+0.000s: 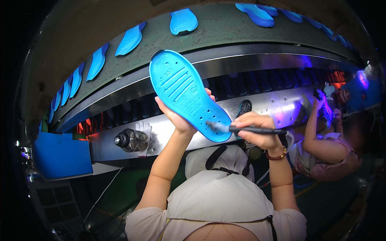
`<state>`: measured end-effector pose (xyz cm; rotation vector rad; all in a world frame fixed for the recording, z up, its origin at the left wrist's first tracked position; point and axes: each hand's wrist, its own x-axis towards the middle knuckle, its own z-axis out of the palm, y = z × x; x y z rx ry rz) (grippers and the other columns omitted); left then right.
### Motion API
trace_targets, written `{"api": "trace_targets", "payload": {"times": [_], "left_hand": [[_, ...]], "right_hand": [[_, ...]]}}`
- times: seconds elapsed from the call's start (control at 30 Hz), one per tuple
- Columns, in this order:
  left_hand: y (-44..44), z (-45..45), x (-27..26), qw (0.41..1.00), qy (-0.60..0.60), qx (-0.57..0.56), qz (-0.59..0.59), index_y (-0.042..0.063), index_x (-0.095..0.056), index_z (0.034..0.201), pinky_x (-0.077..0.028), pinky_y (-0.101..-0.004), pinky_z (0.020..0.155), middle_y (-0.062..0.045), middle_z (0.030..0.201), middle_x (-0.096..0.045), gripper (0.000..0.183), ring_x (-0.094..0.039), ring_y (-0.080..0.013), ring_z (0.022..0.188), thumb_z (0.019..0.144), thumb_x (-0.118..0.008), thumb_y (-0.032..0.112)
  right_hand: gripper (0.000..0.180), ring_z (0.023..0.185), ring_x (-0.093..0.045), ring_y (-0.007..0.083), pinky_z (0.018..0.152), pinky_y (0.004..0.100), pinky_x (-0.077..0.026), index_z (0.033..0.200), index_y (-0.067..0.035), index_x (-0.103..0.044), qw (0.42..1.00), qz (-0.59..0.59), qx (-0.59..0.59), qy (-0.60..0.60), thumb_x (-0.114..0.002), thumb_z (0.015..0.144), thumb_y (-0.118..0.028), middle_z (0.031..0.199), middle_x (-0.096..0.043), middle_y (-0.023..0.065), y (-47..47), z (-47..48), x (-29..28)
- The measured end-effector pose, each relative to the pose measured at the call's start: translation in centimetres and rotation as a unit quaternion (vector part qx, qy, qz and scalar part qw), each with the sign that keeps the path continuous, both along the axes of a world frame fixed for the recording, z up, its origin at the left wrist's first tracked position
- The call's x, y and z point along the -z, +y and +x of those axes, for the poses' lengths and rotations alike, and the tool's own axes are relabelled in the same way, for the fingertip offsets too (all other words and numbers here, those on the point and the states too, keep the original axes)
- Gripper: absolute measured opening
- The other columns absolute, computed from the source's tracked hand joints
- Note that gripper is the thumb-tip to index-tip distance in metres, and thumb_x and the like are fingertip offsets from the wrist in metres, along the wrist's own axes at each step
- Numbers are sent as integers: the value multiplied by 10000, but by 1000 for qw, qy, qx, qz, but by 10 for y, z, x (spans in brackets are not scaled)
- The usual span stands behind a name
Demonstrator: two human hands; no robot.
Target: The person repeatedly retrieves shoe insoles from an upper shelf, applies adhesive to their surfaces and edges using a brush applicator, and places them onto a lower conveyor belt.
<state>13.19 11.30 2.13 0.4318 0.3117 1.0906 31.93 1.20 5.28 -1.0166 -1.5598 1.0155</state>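
A bright blue shoe sole (184, 87) with raised bars, small holes and moulded writing rests in my left hand (178, 119), which grips it from beneath by its narrow middle. The sole is tilted, one end up and to the left, where a dark piece shows at its rim. In my right hand (259, 129) is a brush with a dark handle (256, 130). Its bristles (215, 126) lie over the sole's lower end and look blurred. Behind my right hand a small dark sole-shaped piece with holes (245, 107) lies on the metal bench (166, 132).
A dark green conveyor belt (211, 33) carries several blue soles (184, 21) beyond a metal rail (241, 57). On the bench at left stand a pump bottle (132, 140) and a pale glove (144, 129). A co-worker (328, 147) sits at right, holding a sole under violet light.
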Motion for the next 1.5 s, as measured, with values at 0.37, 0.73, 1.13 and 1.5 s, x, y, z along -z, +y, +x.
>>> {"api": "trace_targets", "payload": {"times": [0.37,0.73,1.13,1.5], "left_hand": [[8,8,-25,998,35,-4,-57,-5,-362,1251,-450,-437,825,-216,1083,-520,969,-557,-313,916,732,-113,774],[3,-15,8,969,39,239,41,-29,-342,1267,-429,-323,892,-171,1138,-518,647,-544,-216,1011,769,-575,314],[16,-26,-9,881,150,444,-59,-12,-379,1280,-439,-313,862,-161,1136,-531,590,-538,-216,1016,806,-543,298],[27,-33,-16,844,262,462,75,-38,-503,1152,-483,-279,747,-143,1013,-596,501,-592,-176,881,834,-533,348]], "right_hand": [[179,898,-597,257,818,324,-466,899,60,-591,968,-152,22,198,-599,729,3,968,-604,211,-4,-3,12],[221,882,-633,248,793,311,-489,906,22,-634,986,-46,-159,-9,-667,689,5,916,-644,167,6,3,-23],[242,919,-621,248,785,321,-507,922,-12,-634,983,2,-162,-89,-668,688,38,977,-635,142,16,6,-32],[231,876,-633,235,772,304,-503,920,-37,-639,971,30,-189,-146,-668,694,0,977,-637,125,18,16,-23]]}}
